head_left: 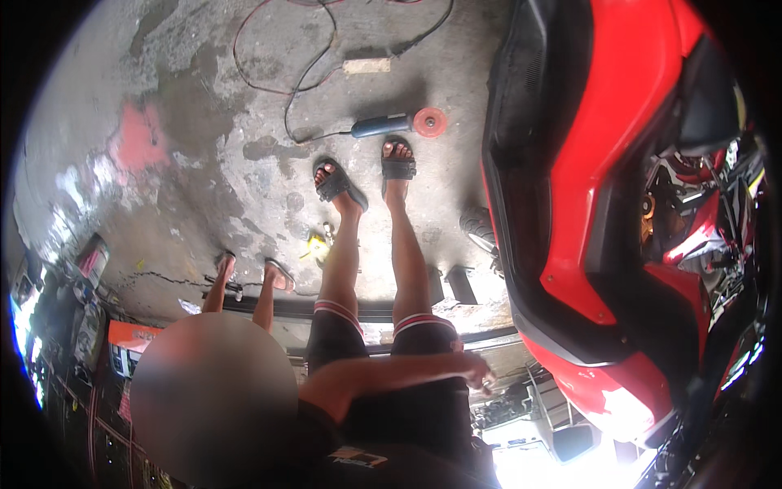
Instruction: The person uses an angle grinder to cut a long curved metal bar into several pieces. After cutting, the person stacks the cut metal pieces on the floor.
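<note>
A co-worker's hand (479, 371) hangs loosely curled and empty just beside the red scooter (619, 163); the wearer's own hands are out of view. An angle grinder (399, 124) lies on the concrete floor (204, 106) beyond the co-worker's sandalled feet (366, 175), near the scooter.

You see dim, uneven light with blown-out glare at five o'clock, a blurred patch at seven, and heavy fisheye bending inside a black rim.
</note>
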`<state>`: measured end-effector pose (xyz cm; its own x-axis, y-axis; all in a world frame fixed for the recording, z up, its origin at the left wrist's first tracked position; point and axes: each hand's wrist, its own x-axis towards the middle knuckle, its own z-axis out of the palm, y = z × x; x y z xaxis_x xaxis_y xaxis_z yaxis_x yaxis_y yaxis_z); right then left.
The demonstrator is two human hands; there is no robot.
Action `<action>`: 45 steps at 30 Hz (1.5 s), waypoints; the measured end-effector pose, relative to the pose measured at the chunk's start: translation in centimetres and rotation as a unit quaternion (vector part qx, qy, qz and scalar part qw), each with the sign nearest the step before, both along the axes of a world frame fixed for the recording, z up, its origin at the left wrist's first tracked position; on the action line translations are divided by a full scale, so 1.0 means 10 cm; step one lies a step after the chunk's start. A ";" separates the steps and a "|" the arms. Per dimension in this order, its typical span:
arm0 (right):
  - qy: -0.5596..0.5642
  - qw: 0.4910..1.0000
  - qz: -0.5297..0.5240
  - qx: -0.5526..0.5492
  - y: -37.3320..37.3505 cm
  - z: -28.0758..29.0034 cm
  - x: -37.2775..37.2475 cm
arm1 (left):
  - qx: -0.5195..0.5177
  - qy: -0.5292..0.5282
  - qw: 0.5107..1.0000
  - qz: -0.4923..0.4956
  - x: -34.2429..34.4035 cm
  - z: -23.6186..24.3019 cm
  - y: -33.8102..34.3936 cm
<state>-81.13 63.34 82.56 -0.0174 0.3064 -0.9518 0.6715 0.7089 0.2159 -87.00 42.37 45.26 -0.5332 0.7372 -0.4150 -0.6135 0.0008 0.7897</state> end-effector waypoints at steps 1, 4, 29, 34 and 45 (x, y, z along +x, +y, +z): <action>0.017 0.999 0.028 -0.010 -0.05 -0.13 0.02 | 0.005 0.007 0.999 -0.052 0.05 0.18 0.15; 0.071 0.995 0.056 -0.030 -0.53 -0.42 0.08 | 0.020 0.025 0.973 -0.228 0.20 0.59 0.29; -0.020 0.851 0.501 -0.158 -0.97 -0.50 -0.97 | 0.038 0.033 0.909 -0.414 0.06 0.65 0.23; -0.149 0.831 0.524 -0.114 -0.90 0.39 -1.63 | 0.043 0.014 0.926 -0.374 -0.04 0.68 0.15; 0.137 0.917 0.284 -0.243 -2.26 -1.35 -2.32 | 0.162 0.072 0.864 0.471 -0.46 0.79 -2.01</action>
<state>-104.31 40.73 69.04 -0.3022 -0.2861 -0.9093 0.1458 0.9288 -0.3407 -91.64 22.26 53.16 -0.9889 0.0132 -0.1478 -0.1171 -0.6808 0.7230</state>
